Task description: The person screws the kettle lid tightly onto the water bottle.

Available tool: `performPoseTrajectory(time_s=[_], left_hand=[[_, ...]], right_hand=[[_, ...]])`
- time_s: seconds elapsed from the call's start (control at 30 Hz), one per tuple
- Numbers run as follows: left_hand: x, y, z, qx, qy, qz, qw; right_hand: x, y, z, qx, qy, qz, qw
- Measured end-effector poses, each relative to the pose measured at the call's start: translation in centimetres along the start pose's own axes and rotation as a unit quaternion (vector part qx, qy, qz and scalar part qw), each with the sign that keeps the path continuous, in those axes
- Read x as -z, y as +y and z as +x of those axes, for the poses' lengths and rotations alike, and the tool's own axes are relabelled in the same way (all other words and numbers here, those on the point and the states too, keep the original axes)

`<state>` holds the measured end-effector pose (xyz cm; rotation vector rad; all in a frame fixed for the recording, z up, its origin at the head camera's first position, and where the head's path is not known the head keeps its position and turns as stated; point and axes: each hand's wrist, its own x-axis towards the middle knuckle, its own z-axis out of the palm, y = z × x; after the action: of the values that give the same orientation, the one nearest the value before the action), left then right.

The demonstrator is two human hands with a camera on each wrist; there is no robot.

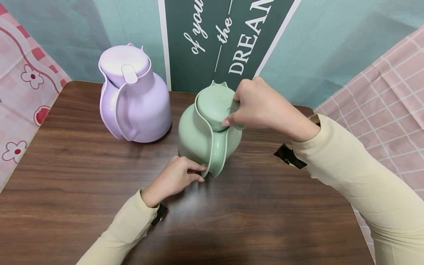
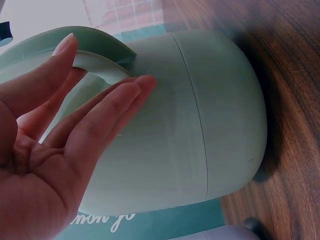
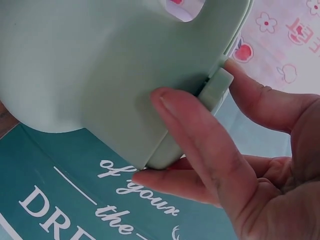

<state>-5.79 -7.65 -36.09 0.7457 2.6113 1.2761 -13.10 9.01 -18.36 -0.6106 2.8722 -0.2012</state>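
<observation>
A green thermos jug (image 1: 195, 136) stands on the table, its handle (image 1: 218, 154) turned toward me. My left hand (image 1: 173, 178) holds that handle low down, between thumb and fingers. The left wrist view shows the thumb of the left hand (image 2: 60, 135) across the handle (image 2: 102, 65), with two fingers near the jug body (image 2: 165, 130). Up at the top, my right hand (image 1: 256, 105) grips the round lid (image 1: 215, 105) at its right side. From the right wrist, fingers of the right hand (image 3: 235, 170) lie around the lid's edge (image 3: 167, 150), which sits in the jug's collar.
A lilac thermos jug (image 1: 149, 110) with its lid on stands to the left. Behind the jugs is a dark green lettered panel (image 1: 205, 66) against a teal backdrop. Patterned cloths hang at both sides of the brown wooden table (image 1: 265, 206).
</observation>
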Motion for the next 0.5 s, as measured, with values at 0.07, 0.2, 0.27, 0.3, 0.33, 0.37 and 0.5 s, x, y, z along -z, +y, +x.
performPoseTrajectory(time_s=[0.07, 0.2, 0.27, 0.3, 0.33, 0.37, 0.5], left_hand=[[-0.01, -0.01, 0.01, 0.0, 0.0, 0.0, 1.0], [-0.04, -0.03, 0.01, 0.001, 0.0, -0.002, 1.0], [-0.05, -0.02, 0.02, 0.002, 0.0, -0.002, 1.0], [-0.05, -0.02, 0.03, 0.002, 0.0, -0.002, 1.0], [-0.05, -0.02, 0.04, 0.002, -0.001, -0.002, 1.0], [-0.05, -0.01, 0.05, 0.001, 0.0, -0.001, 1.0], [-0.06, 0.0, 0.09, 0.0, 0.0, -0.003, 1.0]], right_hand=[[-0.03, -0.02, -0.03, -0.001, 0.001, 0.0, 1.0], [-0.07, -0.08, -0.04, 0.0, 0.003, 0.001, 1.0], [-0.07, -0.09, -0.06, 0.001, 0.004, 0.0, 1.0], [-0.08, -0.1, -0.07, 0.001, 0.004, 0.0, 1.0], [-0.09, -0.09, -0.07, 0.001, 0.004, -0.001, 1.0], [-0.1, -0.06, -0.07, 0.002, 0.005, -0.003, 1.0], [-0.13, 0.03, -0.02, 0.006, 0.008, -0.005, 0.9999]])
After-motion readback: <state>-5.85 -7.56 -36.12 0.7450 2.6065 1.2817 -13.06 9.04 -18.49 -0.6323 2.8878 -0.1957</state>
